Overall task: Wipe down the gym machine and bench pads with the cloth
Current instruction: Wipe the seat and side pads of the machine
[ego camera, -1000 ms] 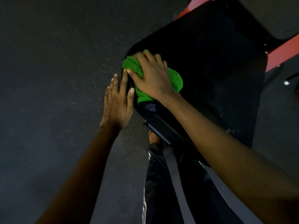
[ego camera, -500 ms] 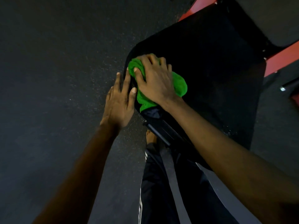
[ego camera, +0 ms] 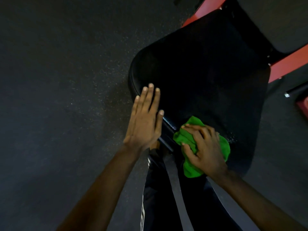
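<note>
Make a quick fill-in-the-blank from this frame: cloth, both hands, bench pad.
1. The right hand grips a ____ cloth.
2. The left hand, fingers straight, holds ____.
3. The metal frame beyond the black pad is ____.
Missing words: green; nothing; red.
</note>
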Available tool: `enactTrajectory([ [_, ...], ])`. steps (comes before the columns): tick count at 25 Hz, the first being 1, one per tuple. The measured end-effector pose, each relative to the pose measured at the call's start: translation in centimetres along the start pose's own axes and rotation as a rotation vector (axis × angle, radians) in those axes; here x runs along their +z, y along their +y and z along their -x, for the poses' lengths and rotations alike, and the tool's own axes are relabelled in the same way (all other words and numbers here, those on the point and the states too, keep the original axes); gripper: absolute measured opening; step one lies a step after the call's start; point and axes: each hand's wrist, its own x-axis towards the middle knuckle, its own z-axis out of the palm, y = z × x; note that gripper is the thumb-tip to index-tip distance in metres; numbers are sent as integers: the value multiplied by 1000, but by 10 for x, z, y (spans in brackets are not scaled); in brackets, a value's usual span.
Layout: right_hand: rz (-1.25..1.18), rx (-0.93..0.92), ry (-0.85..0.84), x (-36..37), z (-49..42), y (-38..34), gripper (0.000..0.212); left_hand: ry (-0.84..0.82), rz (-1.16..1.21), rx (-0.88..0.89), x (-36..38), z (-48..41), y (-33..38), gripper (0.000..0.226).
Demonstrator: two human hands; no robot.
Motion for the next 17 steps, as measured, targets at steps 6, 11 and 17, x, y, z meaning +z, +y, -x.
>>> enactTrajectory([
  [6, -19, 11, -8, 4, -12, -10, 50, 6, -72, -7, 13, 1, 7, 59],
  [11, 30, 43, -37, -7, 61, 36, 51, -21, -105, -18, 8, 1, 9, 60],
  [17, -10, 177, -6, -1, -2, -3, 48, 93, -132, -84, 22, 10, 27, 67],
])
